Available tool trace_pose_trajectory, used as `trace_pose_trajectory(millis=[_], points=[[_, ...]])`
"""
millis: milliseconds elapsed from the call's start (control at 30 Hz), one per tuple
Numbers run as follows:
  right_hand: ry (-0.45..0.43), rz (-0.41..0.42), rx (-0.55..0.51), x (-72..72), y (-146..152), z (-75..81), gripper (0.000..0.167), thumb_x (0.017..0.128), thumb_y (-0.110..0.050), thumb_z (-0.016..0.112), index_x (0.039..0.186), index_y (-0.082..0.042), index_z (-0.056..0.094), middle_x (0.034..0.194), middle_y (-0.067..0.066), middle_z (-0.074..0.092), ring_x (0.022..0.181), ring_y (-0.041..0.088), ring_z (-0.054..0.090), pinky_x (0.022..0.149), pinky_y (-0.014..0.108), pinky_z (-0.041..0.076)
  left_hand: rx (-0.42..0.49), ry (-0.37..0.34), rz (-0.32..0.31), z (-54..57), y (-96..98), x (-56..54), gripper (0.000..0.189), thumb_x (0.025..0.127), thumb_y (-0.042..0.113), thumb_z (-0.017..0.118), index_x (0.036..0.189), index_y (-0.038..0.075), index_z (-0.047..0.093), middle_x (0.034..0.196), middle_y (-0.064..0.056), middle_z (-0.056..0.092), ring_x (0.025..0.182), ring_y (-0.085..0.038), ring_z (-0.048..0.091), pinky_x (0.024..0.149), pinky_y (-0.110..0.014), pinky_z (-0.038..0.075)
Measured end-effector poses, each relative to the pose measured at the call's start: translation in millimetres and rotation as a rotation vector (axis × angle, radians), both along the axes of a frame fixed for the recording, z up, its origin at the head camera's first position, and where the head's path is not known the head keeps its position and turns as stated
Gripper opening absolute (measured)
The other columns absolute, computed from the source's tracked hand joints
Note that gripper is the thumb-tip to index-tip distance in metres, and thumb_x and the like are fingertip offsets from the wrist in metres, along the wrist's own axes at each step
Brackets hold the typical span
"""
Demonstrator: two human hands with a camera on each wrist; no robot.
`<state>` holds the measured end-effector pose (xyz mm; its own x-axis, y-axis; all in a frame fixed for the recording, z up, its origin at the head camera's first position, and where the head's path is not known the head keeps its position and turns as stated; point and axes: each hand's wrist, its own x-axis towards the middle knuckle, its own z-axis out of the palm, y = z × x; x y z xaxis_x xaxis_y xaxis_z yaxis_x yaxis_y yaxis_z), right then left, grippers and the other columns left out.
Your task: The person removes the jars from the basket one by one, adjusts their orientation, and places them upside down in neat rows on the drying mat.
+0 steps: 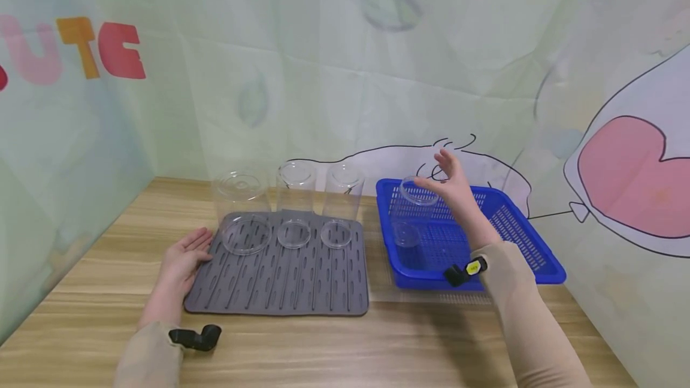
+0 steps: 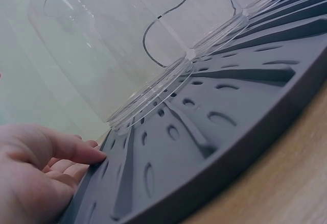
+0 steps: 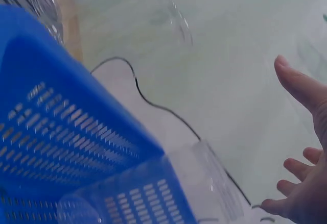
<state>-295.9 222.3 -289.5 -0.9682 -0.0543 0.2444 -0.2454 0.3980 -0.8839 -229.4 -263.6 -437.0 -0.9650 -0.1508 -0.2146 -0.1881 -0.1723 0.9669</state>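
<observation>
My left hand [image 1: 185, 259] rests at the left edge of a grey ridged drying mat [image 1: 280, 292], its thumb touching the mat's border in the left wrist view. Along the back of the mat stand three clear cups: a wide cup [image 1: 242, 211] nearest that hand, a narrower middle cup [image 1: 296, 199] and a right cup [image 1: 343, 199]. Another clear cup [image 1: 412, 214] stands in the left part of a blue basket [image 1: 401, 277], its top above the basket wall. Over the basket, my right hand [image 1: 453, 187] is spread with nothing in its grasp, thumb close to that cup's rim.
The mat and basket sit side by side on a wooden table [image 1: 302, 352]. A printed cloth [image 1: 323, 76] hangs right behind them and along both sides. Each wrist carries a small black camera mount, the left mount [image 1: 196, 337] low over the table.
</observation>
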Motion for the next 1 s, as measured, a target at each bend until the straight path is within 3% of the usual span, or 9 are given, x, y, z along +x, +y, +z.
trace_pose_trajectory(millis=[200, 433, 600, 1000], points=[[-0.137, 0.045, 0.099, -8.7, 21.8, -10.4, 0.1, 0.089, -0.022, 0.071, 0.158, -0.012, -0.001, 0.165, 0.014, 0.006, 0.152, 0.034, 0.005, 0.122, 0.06, 0.013, -0.004, 0.002, 0.005, -0.8, 1.0, -0.9, 0.077, 0.087, -0.021, 0.038, 0.155, 0.0, 0.009, 0.162, -0.019, 0.009, 0.15, -0.028, 0.015, 0.122, -0.031, 0.02], [-0.301, 0.148, 0.091, -21.1, 39.3, -23.5, 0.103, 0.09, -0.016, 0.067, 0.156, -0.009, -0.013, 0.163, 0.024, -0.002, 0.15, 0.044, 0.002, 0.12, 0.063, 0.014, -0.001, 0.001, 0.011, -0.6, 1.5, -0.4, 0.077, 0.088, -0.021, 0.037, 0.155, 0.0, 0.008, 0.163, -0.018, 0.009, 0.15, -0.028, 0.015, 0.123, -0.031, 0.019], [-0.412, 0.213, 0.099, -27.4, 48.2, -31.3, 0.103, 0.09, -0.014, 0.067, 0.155, -0.005, -0.013, 0.16, 0.03, 0.0, 0.147, 0.048, 0.007, 0.118, 0.064, 0.019, -0.008, 0.0, 0.01, 0.3, 2.1, -0.5, 0.076, 0.088, -0.021, 0.037, 0.155, 0.0, 0.009, 0.162, -0.019, 0.01, 0.15, -0.028, 0.015, 0.122, -0.031, 0.02], [-0.503, 0.278, 0.129, -39.3, 46.0, -43.7, 0.101, 0.087, -0.012, 0.068, 0.156, -0.004, -0.005, 0.16, 0.029, 0.009, 0.147, 0.046, 0.013, 0.116, 0.067, 0.021, -0.002, 0.008, 0.005, 0.3, 1.8, -0.9, 0.077, 0.086, -0.022, 0.037, 0.155, -0.001, 0.008, 0.162, -0.02, 0.009, 0.15, -0.029, 0.015, 0.122, -0.031, 0.02]])
